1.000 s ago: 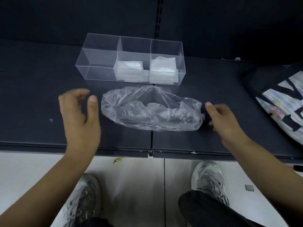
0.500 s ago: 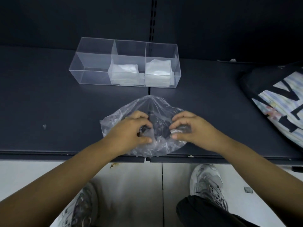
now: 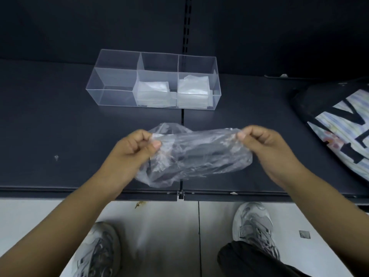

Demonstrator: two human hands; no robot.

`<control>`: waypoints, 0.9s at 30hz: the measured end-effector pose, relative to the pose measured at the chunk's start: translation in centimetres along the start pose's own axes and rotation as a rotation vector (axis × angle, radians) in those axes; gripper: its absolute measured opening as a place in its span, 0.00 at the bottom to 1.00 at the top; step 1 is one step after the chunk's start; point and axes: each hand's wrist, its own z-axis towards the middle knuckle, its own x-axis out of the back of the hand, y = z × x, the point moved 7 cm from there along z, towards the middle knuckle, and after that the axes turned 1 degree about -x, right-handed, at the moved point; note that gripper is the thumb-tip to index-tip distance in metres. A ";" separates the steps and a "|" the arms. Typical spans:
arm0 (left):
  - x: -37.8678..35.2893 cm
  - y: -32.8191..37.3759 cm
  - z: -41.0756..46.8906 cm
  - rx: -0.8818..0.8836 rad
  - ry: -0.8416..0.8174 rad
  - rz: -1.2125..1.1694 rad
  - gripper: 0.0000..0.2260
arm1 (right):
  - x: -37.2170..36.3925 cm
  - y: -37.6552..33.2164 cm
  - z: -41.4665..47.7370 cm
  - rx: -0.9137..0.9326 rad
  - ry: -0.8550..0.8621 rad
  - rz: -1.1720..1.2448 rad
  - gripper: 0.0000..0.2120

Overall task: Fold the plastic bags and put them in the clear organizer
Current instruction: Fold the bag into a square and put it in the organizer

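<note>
A crumpled clear plastic bag point(image 3: 196, 154) is stretched between my two hands above the front of the dark shelf. My left hand point(image 3: 132, 150) pinches its left top corner and my right hand point(image 3: 261, 143) pinches its right top corner. The bag hangs down from both grips. Behind it stands the clear organizer point(image 3: 111, 76) with three compartments. A folded bag point(image 3: 152, 90) lies in the middle compartment and another folded bag point(image 3: 192, 87) in the right one. The left compartment holds nothing.
The dark shelf point(image 3: 60, 126) has a front edge just below the bag and a dark back wall. A black bag with a striped print point(image 3: 339, 120) lies at the right. Below are the pale floor and my two grey shoes point(image 3: 257, 220).
My hands met on the bag at the middle, took hold of it, then lifted it and pulled apart sideways, stretching the bag out.
</note>
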 end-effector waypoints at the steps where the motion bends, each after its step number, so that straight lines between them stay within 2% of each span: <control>1: 0.2 0.9 -0.2 -0.020 0.026 -0.012 0.05 | 0.3 -0.8 0.2 0.027 0.055 0.005 0.10; 5: 0.0 3.7 -1.5 -0.134 0.016 0.022 0.06 | 1.6 -3.3 0.3 0.061 0.335 -0.206 0.16; 7: 0.4 3.6 -2.0 -0.112 0.041 0.020 0.06 | 1.4 -3.9 0.2 -0.001 0.297 -0.195 0.23; 9: 1.5 2.7 -2.2 -0.054 0.115 0.001 0.07 | 0.6 -3.9 0.2 -0.117 0.107 -0.106 0.32; 10: 2.0 2.2 -2.4 -0.025 0.149 0.020 0.08 | 0.0 -3.8 0.2 -0.162 -0.004 -0.069 0.31; 12: 2.7 1.2 -2.8 0.028 0.171 0.061 0.08 | -0.9 -3.5 0.0 -0.222 -0.134 -0.005 0.22; 15: 3.2 -0.6 -3.4 0.149 0.094 0.064 0.07 | -1.0 -2.3 0.0 -0.297 -0.038 0.087 0.18; 17: 3.9 -1.2 -3.5 0.243 0.064 0.200 0.06 | -1.1 -2.2 0.1 -0.278 0.026 0.072 0.18; 19: 4.7 0.1 -2.9 0.198 0.117 0.355 0.13 | -2.5 -2.8 0.2 -0.234 -0.021 0.012 0.17; 20: 4.3 1.5 -2.3 0.135 0.110 0.356 0.19 | -3.5 -3.3 0.3 -0.213 -0.067 -0.018 0.16; 22: 1.4 4.3 -1.0 0.010 -0.024 0.323 0.27 | -5.8 -4.0 0.5 -0.188 -0.158 -0.044 0.16; 23: -0.5 5.3 -0.5 -0.039 -0.104 0.342 0.27 | -7.0 -4.3 0.7 -0.174 -0.197 -0.052 0.15; 25: -3.4 6.4 0.7 -0.128 -0.159 0.340 0.17 | -8.4 -4.8 1.1 -0.139 -0.250 -0.081 0.13; 27: -3.2 6.6 2.0 -0.151 -0.020 0.205 0.04 | -8.2 -4.8 1.5 -0.154 -0.294 -0.088 0.14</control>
